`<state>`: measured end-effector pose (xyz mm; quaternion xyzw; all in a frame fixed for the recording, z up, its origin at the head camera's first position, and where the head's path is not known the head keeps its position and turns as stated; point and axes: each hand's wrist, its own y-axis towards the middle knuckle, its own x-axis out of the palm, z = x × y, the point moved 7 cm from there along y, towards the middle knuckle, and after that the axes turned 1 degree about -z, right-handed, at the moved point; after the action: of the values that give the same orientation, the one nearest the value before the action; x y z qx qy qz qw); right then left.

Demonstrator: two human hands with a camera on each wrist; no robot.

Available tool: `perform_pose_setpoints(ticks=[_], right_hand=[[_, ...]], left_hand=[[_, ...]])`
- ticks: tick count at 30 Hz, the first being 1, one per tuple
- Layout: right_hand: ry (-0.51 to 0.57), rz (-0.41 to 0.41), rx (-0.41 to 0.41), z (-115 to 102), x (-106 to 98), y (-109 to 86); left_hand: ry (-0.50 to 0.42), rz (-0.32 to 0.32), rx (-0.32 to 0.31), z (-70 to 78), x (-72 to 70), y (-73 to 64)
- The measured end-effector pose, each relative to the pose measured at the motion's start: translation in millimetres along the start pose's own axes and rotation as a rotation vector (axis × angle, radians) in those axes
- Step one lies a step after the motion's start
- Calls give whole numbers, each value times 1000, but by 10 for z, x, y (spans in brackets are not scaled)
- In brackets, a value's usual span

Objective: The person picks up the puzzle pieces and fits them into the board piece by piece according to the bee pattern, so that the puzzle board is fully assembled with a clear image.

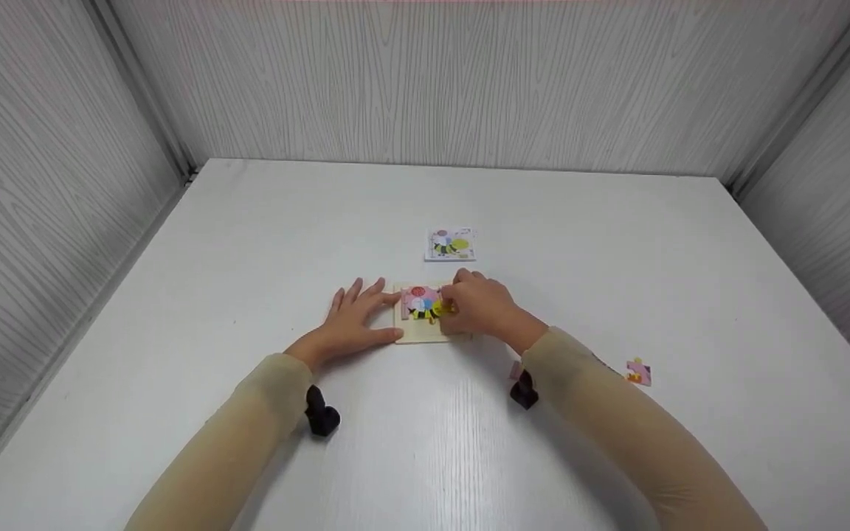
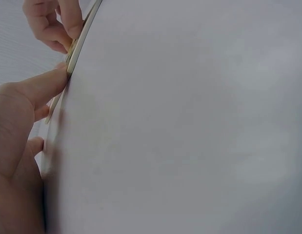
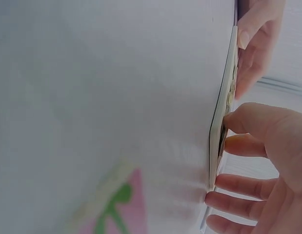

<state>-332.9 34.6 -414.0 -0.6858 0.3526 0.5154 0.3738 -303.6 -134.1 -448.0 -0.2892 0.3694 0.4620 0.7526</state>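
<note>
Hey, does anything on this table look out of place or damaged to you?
Nothing looks spilled or damaged. A loose piece lies off to the right, away from the board, and a second piece is partly hidden by the right sleeve, but with the puzzle unfinished, that hardly seems odd.

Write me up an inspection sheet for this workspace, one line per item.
Surface: white table, bare around the work.
Job's things: wooden board, partly covered with bee puzzle pieces; bee picture beyond it; loose piece to the right; another piece partly hidden by the right sleeve.
Clutter: nothing seen.
Hands: left hand, fingers spread, touches the board's left edge; right hand, fingers curled, works over the board's right side, its grip on any piece unclear.
Cables: nothing seen.
Surroundings: wood-grain panels at the back and both sides; black fittings at both wrists.
</note>
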Motion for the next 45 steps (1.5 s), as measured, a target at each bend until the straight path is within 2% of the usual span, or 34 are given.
perform_pose_setpoints(ticks=[6, 18, 27, 34, 38, 45], right_hand=[[-30, 43, 2, 7, 12, 13], [-27, 65, 21, 36, 17, 22], [-34, 3, -44, 77, -4, -80], [-50, -22, -150, 28, -10, -176], [-83, -47, -150, 8, 25, -178], [-64, -95, -131, 30, 43, -180]], left_hand=[[-6, 27, 24, 33, -5, -1], [3, 7, 16, 38, 0, -9], [-2, -11, 7, 44, 17, 8], [-3, 8, 2, 10, -7, 9], [1, 12, -4, -11, -4, 10], [9, 7, -11, -14, 8, 9]])
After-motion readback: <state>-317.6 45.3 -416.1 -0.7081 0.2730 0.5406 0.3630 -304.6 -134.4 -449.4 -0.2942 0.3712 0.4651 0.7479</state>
